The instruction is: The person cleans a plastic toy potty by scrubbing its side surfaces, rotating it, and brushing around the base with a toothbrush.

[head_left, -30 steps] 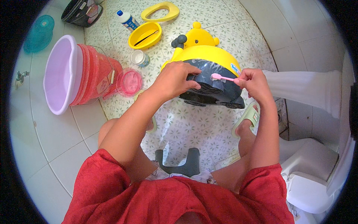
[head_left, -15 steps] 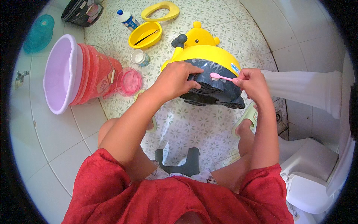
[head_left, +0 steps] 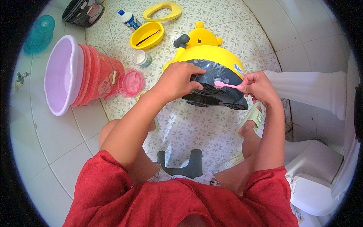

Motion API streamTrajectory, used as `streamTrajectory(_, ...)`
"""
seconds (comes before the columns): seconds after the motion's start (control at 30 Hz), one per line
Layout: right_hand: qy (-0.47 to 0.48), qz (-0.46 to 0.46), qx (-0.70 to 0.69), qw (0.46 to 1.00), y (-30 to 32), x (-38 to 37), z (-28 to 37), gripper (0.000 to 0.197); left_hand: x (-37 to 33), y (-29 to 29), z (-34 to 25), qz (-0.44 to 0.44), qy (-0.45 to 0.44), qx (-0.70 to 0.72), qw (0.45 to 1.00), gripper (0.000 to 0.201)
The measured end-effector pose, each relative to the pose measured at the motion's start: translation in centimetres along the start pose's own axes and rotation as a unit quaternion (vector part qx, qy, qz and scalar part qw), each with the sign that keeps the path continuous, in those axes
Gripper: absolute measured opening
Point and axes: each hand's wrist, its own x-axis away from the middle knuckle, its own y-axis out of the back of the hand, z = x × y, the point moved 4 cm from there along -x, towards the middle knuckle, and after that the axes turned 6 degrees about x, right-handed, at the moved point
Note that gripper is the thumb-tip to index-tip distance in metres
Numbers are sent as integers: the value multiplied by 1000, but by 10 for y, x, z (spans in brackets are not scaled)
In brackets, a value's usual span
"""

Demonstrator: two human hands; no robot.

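Observation:
A yellow child's potty (head_left: 207,56) with a dark grey underside lies tipped on the patterned floor in front of me. My left hand (head_left: 178,80) grips its dark rim at the near left side. My right hand (head_left: 258,86) pinches a pink toothbrush (head_left: 225,84), and the bristle end rests on the dark underside between both hands. My bare knees flank a small grey stool (head_left: 180,162) below.
A red bucket with a lilac basin (head_left: 62,73) stands at left, a pink cup (head_left: 132,82) beside it. A yellow bowl (head_left: 146,35), a yellow seat ring (head_left: 162,10), a white bottle (head_left: 128,19) and a jar (head_left: 141,58) lie beyond. A white toilet (head_left: 317,178) stands at right.
My right hand has drawn the pink toothbrush a little leftward and down across the potty's dark underside. My left hand keeps its hold on the rim.

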Motion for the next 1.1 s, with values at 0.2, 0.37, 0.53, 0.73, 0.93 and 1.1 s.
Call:
streamTrajectory(0.2,32,-9,-36,999,-5,-4,-4,20,0,2,-1,-10,15,1,1000,44)
streamTrajectory(0.37,-4,9,-7,1000,0,-2,-4,16,0,0,-1,-13,-5,9,1000,44)
streamTrajectory(0.53,53,-45,-69,995,-18,-5,0,15,-1,4,-2,-26,29,-23,999,38)
streamTrajectory(0.73,-14,-17,-65,998,-10,-9,-2,20,1,2,1,-42,13,1,999,40)
streamTrajectory(0.93,-12,-73,-21,997,-11,-5,5,21,-2,5,1,-11,30,-69,997,37)
streamTrajectory(1.1,-32,-48,0,998,-10,-4,5,20,1,8,3,0,46,-69,997,38)
